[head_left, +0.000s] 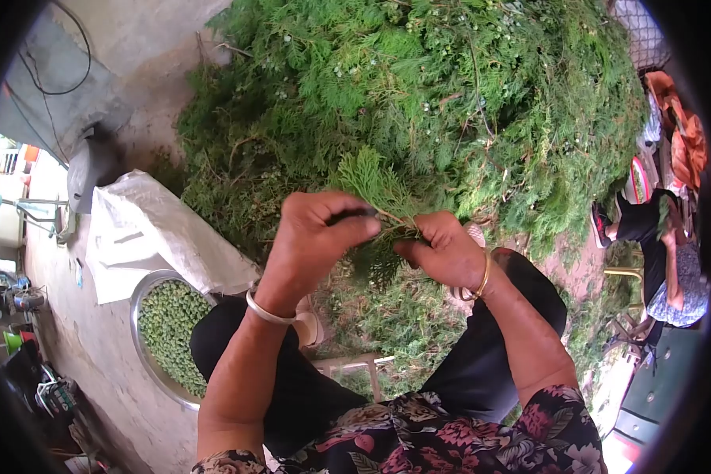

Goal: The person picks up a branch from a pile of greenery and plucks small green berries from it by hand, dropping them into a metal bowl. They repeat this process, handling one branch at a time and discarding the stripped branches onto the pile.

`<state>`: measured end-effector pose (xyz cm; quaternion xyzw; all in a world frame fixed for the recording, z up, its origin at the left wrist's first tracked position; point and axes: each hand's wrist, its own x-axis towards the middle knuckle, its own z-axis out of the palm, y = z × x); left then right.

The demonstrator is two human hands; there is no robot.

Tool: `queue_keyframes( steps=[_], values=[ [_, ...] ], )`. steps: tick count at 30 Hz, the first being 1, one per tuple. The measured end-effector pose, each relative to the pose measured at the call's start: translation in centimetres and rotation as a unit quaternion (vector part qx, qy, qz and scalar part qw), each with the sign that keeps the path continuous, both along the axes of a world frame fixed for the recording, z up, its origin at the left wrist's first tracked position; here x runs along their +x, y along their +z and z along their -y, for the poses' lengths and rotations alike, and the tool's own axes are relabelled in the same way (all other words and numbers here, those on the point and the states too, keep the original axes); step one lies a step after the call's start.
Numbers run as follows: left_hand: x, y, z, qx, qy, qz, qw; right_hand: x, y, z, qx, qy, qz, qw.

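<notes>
A green cypress-like sprig (pixel 369 175) is held up in front of my knees, its flat fronds pointing away from me. My left hand (pixel 312 241) pinches the thin brown stem between thumb and forefinger, just left of the middle. Close beside it, my right hand (pixel 450 251) is closed around the same sprig, with thumb and fingers pressed together. Some darker foliage hangs below the fingers. To the left of my left knee stands a round metal basin (pixel 138 316) with many small green cones (pixel 170 328) in it.
A large heap of cut branches (pixel 419 87) rises in front of me. A white sack (pixel 162 233) lies beside the basin. Loose clippings (pixel 395 312) cover the floor between my feet. Another person (pixel 675 261) sits at the right. Tools and machinery (pixel 51 387) stand at the left edge.
</notes>
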<state>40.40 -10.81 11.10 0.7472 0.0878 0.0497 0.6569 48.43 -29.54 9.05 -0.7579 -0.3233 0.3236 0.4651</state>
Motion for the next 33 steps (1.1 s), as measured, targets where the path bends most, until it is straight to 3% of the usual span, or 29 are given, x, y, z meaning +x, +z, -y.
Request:
queue_keyframes(
  steps=[1,5,7,8,10,11,15,17,21,23,24,25,26,28,29,31,33],
  values=[
    [0.0,0.7,-0.2,0.016,-0.041,-0.051,0.998,-0.1,0.0,-0.1,0.024,-0.01,-0.009,1.0],
    [-0.3,0.1,0.4,0.033,-0.063,-0.07,0.995,0.1,-0.5,0.0,0.04,-0.017,-0.006,0.999],
    [-0.3,0.6,0.6,-0.084,-0.016,-0.137,0.987,0.0,0.1,-0.3,0.049,-0.016,-0.026,0.998],
    [-0.4,0.5,0.7,-0.088,-0.018,-0.142,0.986,0.0,0.3,-0.3,0.061,-0.015,-0.043,0.997],
    [-0.2,0.2,0.8,-0.215,-0.001,-0.144,0.966,0.4,0.0,0.0,0.021,-0.005,-0.037,0.999],
    [-0.3,-0.1,0.9,-0.13,-0.011,-0.112,0.985,0.3,0.0,0.0,0.015,0.001,-0.046,0.999],
    [-0.2,0.1,0.5,-0.043,-0.073,-0.135,0.987,0.4,0.3,0.0,0.013,-0.002,-0.12,0.993],
    [-0.2,-1.1,0.1,-0.33,-0.018,-0.145,0.932,0.5,0.8,0.0,0.015,-0.021,-0.171,0.985],
    [0.1,-1.9,-0.2,-0.352,0.02,-0.115,0.929,0.9,1.7,0.0,0.002,-0.014,-0.21,0.978],
    [-0.2,-2.3,-1.8,-0.537,-0.038,-0.086,0.838,1.1,1.6,0.2,-0.001,-0.033,-0.218,0.975],
    [-0.1,-2.3,-2.2,-0.536,-0.04,-0.086,0.839,1.1,1.1,0.4,0.082,-0.072,-0.266,0.958],
    [0.1,-2.2,-2.6,-0.601,-0.019,-0.069,0.796,1.2,0.7,0.5,0.164,-0.11,-0.311,0.93],
    [0.3,-2.2,-2.8,-0.662,0.001,-0.051,0.747,1.2,0.7,0.4,0.165,-0.111,-0.31,0.93],
    [0.2,-2.1,-3.0,-0.655,0.009,-0.035,0.755,1.5,0.7,0.1,0.251,-0.234,-0.432,0.834],
    [0.1,-2.0,-3.1,-0.646,0.019,-0.02,0.763,2.0,0.2,0.7,0.277,-0.176,-0.467,0.821],
    [0.0,-1.6,-2.8,-0.637,0.027,-0.004,0.771,2.3,-0.3,0.7,0.289,-0.191,-0.491,0.799],
    [-0.2,-1.1,-1.6,-0.581,0.036,-0.04,0.812,2.3,-0.3,0.5,0.299,-0.204,-0.514,0.778]
  ],
)
